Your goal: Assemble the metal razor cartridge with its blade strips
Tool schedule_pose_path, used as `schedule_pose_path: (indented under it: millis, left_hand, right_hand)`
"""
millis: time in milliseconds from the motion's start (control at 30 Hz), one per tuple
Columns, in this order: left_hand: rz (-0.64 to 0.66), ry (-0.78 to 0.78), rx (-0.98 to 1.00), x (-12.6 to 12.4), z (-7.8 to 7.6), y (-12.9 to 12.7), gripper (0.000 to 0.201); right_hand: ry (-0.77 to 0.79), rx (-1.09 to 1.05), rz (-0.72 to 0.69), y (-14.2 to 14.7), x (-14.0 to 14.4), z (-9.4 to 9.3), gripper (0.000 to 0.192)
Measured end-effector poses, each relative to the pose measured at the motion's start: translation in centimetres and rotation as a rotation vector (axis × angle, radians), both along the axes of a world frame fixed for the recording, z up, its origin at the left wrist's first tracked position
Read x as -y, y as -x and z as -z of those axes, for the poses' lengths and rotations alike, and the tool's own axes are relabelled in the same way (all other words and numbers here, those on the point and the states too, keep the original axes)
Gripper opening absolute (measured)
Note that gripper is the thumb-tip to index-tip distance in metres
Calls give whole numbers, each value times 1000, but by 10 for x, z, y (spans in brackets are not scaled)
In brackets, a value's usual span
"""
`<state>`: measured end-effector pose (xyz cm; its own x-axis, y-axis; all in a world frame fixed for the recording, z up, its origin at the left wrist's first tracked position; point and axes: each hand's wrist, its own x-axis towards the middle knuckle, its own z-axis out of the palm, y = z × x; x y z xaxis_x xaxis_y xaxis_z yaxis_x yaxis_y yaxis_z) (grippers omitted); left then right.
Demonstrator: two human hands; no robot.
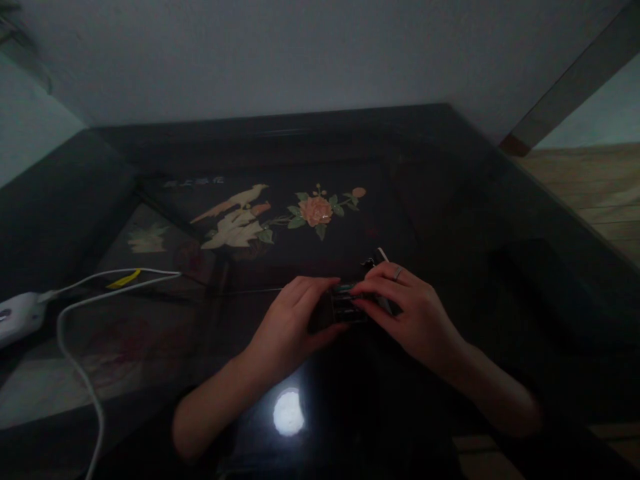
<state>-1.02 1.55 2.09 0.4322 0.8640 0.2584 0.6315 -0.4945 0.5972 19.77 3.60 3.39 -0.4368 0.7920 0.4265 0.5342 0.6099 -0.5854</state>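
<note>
In front of me, low in the middle of the head view, is a small dark case (349, 312) with parallel rows across it, like a battery compartment; the dim light hides its details. My left hand (296, 313) grips its left side, thumb at the near edge and fingers at the far edge. My right hand (407, 303), with a ring on one finger, is closed at the case's right side, fingertips touching the rows. Whether those fingertips pinch a separate small piece is unclear. A small pale-edged thing (382, 255) shows just beyond the right fingers, partly covered.
The glossy dark table (440, 193) carries a bird-and-flower picture (315, 211) and reflects a bright lamp. At left lie a white charger (23, 317) and its white cable (75, 367) with a yellow tag (124, 279). A dark flat object (550, 287) is at right. Behind stands a wall (300, 60).
</note>
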Motion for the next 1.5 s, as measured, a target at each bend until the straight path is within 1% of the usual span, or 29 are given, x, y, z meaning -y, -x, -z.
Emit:
schedule_pose_path:
  millis: [133,233,467,667,800,900,1033,1133,1367,1500]
  left_hand:
    - [39,-150,18,5,-2,-1,49]
    - [35,-190,43,5,-4,-2,47]
    - [35,-210,41,7,-4,0,47]
    - [44,-225,34,7,-3,1,49]
    - [62,-265,67,6,-3,1,45]
    - [80,-289,100,6,-3,2,47]
    - [82,-274,86,6,0,3,49]
    - [77,-259,82,6,1,4,49]
    - [98,-266,104,5,-1,3,49]
    - [89,-245,100,4,-1,2,49]
  right_hand:
    - [-33,-35,-1,1,7,-3,9]
    - [-43,-53,-12,1,10,-6,9]
    - [-24,-43,-27,0,13,-9,10]
    - [16,-27,-30,2,16,-7,10]
    - [27,-15,-24,4,17,-5,10]
    - [41,-18,-30,5,17,-6,10]
    - [84,13,-35,7,16,-7,11]
    - [87,34,-32,8,16,-7,11]
    - [118,66,-54,8,15,-11,13]
    - [66,49,-55,6,16,-11,11]
